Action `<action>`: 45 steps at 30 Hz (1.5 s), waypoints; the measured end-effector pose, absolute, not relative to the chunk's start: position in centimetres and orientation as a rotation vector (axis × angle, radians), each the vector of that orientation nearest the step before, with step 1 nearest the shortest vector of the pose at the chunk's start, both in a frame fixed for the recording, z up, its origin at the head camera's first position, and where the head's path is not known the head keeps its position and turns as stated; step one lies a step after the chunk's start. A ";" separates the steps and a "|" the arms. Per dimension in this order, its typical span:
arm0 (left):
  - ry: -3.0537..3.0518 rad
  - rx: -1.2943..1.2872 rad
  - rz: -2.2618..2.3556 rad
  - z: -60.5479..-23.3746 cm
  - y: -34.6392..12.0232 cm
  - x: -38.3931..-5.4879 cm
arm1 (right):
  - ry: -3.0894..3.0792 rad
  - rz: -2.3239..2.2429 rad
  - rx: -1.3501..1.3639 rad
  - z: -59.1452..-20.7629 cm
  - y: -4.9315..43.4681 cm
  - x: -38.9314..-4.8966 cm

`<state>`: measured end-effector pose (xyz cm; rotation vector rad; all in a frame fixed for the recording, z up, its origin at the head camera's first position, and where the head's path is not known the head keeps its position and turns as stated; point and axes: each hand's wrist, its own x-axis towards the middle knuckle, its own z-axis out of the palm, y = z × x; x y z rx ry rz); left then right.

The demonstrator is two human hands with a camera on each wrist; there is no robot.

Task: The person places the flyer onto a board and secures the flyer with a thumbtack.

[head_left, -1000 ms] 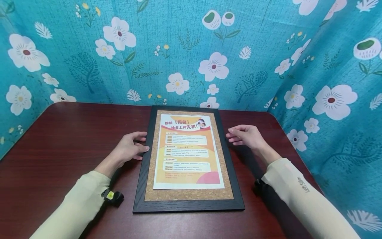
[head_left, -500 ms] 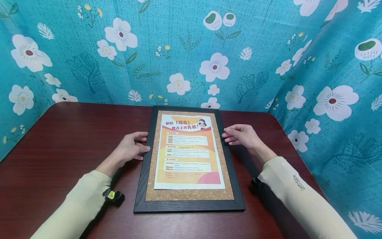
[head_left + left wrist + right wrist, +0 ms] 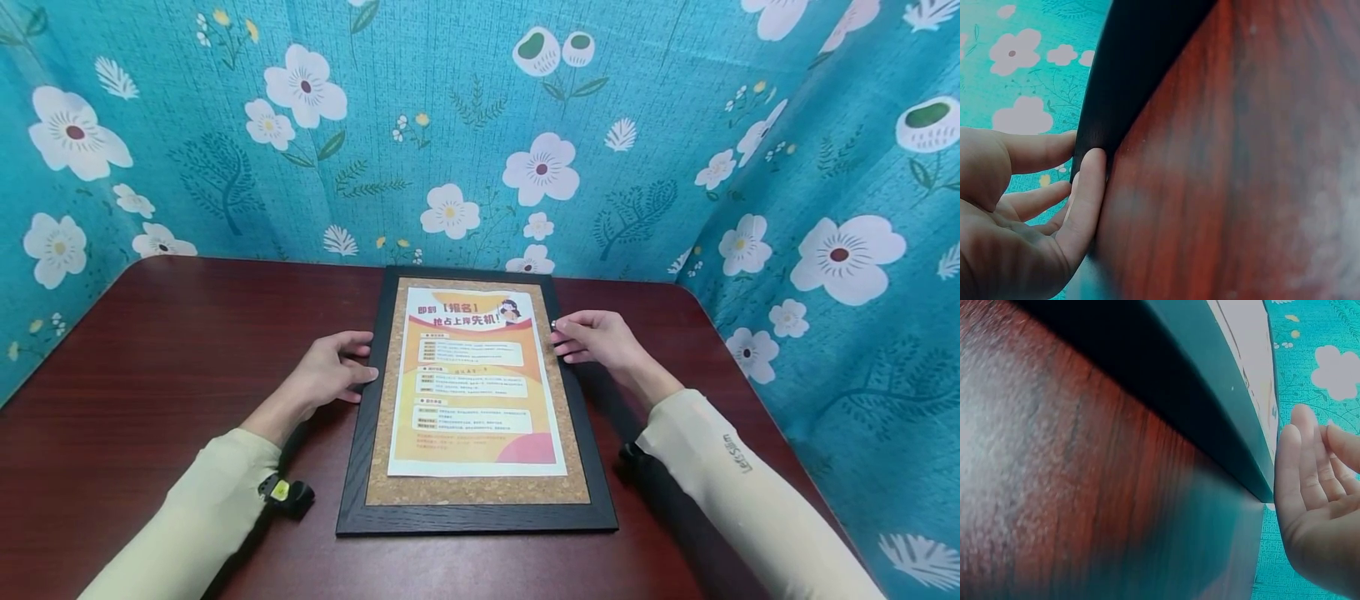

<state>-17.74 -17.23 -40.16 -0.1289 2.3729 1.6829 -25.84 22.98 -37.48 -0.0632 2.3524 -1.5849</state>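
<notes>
A black-framed corkboard (image 3: 405, 490) lies on the table, with a printed orange-and-white poster (image 3: 480, 454) on its cork. At the board's left side, my left hand (image 3: 332, 368) rests its thumb and fingertips against the black frame (image 3: 1125, 75); the fingers are fairly straight. Over the right side of the frame, my right hand (image 3: 596, 337) pinches a small whitish thing (image 3: 554, 325) between thumb and index finger. It is too small to tell its kind. In the right wrist view the other fingers (image 3: 1291, 469) of that hand extend beside the board's edge.
The dark red-brown wooden table (image 3: 187, 350) reaches back to a teal floral curtain (image 3: 450, 125) that hangs behind it and along the right. Black wrist cameras sit on both cream sleeves (image 3: 202, 500).
My right hand has moved left, from beside the board to over its right frame edge, still pinching the small whitish thing. The left hand stays at the left edge.
</notes>
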 end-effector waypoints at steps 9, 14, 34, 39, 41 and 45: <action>2.377 -0.152 1.678 -40.1 -17.2 -17.7 | 2.341 -1.583 -0.075 -37.3 22.0 -26.0; 2.379 -0.150 1.674 -40.1 -17.1 -17.7 | 2.336 -1.586 -0.071 -37.4 21.6 -26.2; 2.355 -0.114 1.700 -39.9 -17.1 -17.6 | 2.286 -1.622 -0.079 -37.3 20.5 -27.1; 2.362 -0.116 1.700 -40.0 -17.0 -17.6 | 2.283 -1.622 -0.078 -37.4 20.2 -27.2; 2.367 -0.115 1.697 -40.0 -17.0 -17.6 | 2.285 -1.620 -0.080 -37.4 20.0 -27.3; 2.376 -0.116 1.689 -40.0 -17.0 -17.6 | 2.268 -1.630 -0.070 -37.4 19.8 -27.6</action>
